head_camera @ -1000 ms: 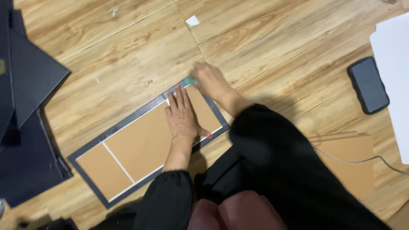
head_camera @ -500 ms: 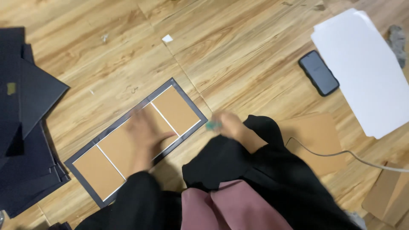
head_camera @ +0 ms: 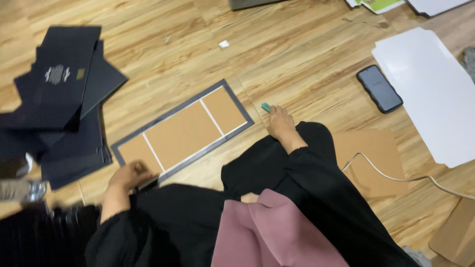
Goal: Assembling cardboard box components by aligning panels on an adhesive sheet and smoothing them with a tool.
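Left hand [head_camera: 129, 176] shifted to panel [head_camera: 182, 130] corner

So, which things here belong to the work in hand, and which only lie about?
In use: left hand on the dark-bordered cardboard panel; right hand at a small green tool.
Lying about: phone, white sheet, dark folder stack, cable.

Even bright light, soft shadows, motion blur lower left.
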